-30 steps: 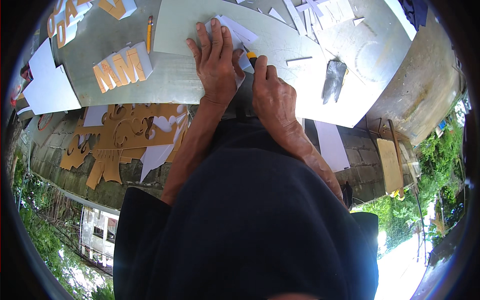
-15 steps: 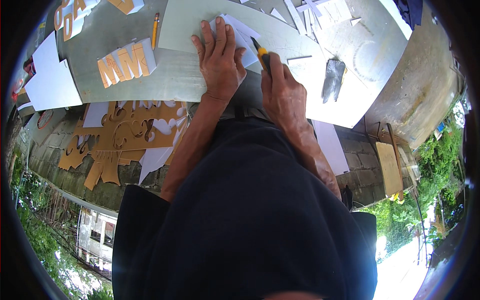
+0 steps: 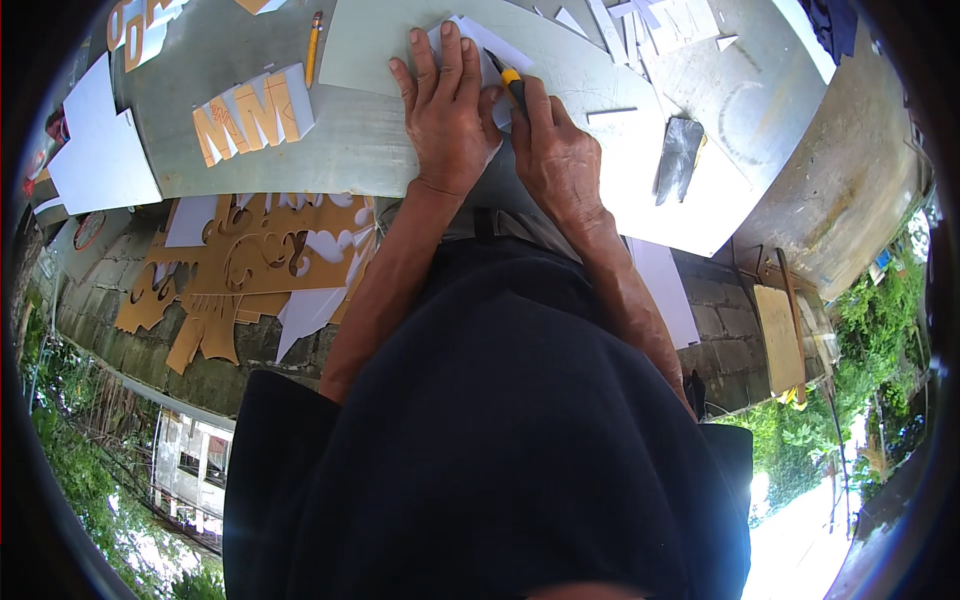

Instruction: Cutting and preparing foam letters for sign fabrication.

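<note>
While resting the left hand (image 3: 452, 125), splayed palm-down, on a white sheet (image 3: 502, 42) atop a grey board (image 3: 365, 50), gripping a yellow-and-black knife (image 3: 514, 86) in the curled right hand (image 3: 557, 150), pointing its blade (image 3: 493, 58) over the sheet.

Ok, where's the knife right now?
In the head view, the knife is in the right hand, near the top, just right of the left hand, over the white sheet.

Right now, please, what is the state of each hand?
Left hand: open, laid flat on a white piece.
Right hand: closed, holding a yellow-and-black cutter.
</note>
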`<action>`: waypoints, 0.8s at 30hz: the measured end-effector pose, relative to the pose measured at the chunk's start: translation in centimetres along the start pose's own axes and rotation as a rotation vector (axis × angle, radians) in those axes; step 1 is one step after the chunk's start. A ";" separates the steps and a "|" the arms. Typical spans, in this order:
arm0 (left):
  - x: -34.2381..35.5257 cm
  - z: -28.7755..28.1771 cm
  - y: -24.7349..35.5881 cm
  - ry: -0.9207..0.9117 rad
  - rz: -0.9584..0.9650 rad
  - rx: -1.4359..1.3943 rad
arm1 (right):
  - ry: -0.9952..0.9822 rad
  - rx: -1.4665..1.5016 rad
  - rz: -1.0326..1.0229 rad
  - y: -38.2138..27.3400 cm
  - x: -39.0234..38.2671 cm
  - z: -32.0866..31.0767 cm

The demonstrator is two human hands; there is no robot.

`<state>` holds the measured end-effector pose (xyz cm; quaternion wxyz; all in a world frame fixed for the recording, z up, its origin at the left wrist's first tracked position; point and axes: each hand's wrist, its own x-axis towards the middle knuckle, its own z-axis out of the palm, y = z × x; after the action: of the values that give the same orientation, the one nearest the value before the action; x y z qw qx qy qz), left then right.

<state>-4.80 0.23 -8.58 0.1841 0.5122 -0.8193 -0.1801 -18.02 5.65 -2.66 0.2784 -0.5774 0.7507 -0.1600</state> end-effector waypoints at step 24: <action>-0.1 0.2 -0.1 0.029 -0.012 -0.062 | -0.118 -0.253 -0.084 -3.8 2.0 -2.3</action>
<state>-4.76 0.31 -8.85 0.2108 0.5138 -0.8075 -0.1991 -16.84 2.45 0.83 0.2403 -0.6471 0.7224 -0.0415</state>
